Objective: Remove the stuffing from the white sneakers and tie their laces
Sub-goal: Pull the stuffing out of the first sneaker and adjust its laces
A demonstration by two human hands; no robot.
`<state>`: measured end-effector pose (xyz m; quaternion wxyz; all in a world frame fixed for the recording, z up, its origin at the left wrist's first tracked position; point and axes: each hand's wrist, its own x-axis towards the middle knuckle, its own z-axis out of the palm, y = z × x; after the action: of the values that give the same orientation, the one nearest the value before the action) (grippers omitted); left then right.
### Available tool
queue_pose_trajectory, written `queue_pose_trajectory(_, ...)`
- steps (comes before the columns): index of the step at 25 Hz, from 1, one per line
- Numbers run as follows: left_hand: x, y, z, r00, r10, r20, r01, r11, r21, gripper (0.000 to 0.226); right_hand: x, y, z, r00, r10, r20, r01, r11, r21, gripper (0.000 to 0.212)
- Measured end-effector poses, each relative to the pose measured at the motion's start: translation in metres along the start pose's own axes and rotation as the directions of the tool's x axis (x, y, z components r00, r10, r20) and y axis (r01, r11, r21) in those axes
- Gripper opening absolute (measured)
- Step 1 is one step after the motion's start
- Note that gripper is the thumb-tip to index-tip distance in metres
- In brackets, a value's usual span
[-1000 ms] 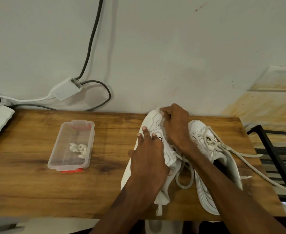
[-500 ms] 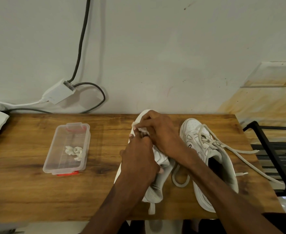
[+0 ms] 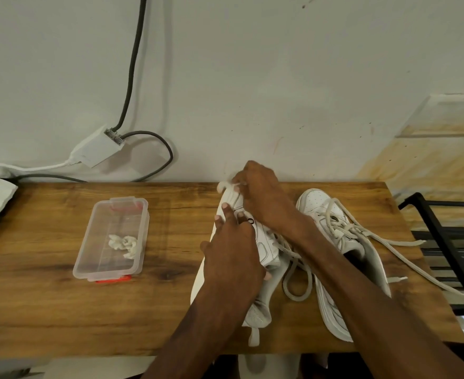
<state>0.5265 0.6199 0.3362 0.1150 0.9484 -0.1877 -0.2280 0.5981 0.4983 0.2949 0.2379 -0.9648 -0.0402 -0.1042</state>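
Both hands shifted: right fingers [image 3: 239, 184] now pinching stuffing [image 3: 222, 186]; left [image 3: 232, 242] gripping sneaker [image 3: 263, 242].

The wooden bench [image 3: 47, 310] stands against the wall. On it lie a clear plastic box [image 3: 110, 239] at the left and two white sneakers [image 3: 332, 242] at the right, their laces [image 3: 397, 248] loose.

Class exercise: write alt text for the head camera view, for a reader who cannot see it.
Two hands work on a white sneaker on a wooden table: the left hand steadies it, the right hand pinches white material at its far end. A second sneaker, unlaced, lies right; a clear container left.
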Motion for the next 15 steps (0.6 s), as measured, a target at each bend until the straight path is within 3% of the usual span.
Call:
queue_pose_trajectory(2, -0.001, -0.001, 0.001, 1.000, 0.003, -0.019, -0.003, 1.000, -0.010, 0.113, -0.006, -0.006, -0.010, 0.996, -0.083, 0.041, 0.081, 0.996, 0.043, 0.024)
queue_pose_trajectory(4, -0.002, 0.001, 0.001, 1.000, 0.005, -0.019, -0.005, 1.000, -0.007, 0.117, 0.001, 0.003, -0.021, 0.997, -0.036, -0.061, 0.045, 0.987, 0.154, 0.029)
queue_pose_trajectory(7, -0.004, 0.003, -0.001, 1.000, -0.013, -0.011, 0.013, 1.000, -0.003, 0.115, 0.009, 0.015, -0.023, 0.988, 0.008, -0.155, 0.018, 0.986, 0.166, 0.029)
queue_pose_trajectory(11, -0.002, 0.003, -0.001, 1.000, -0.012, 0.007, 0.012, 1.000, -0.002, 0.111, -0.014, -0.002, -0.014, 0.998, 0.068, -0.017, -0.067, 0.993, 0.096, 0.020)
queue_pose_trajectory(15, -0.004, 0.007, -0.001, 0.999, -0.008, 0.035, 0.008, 1.000, 0.006, 0.109, -0.031, -0.017, -0.013, 0.991, -0.073, -0.108, 0.091, 0.982, 0.168, 0.026)
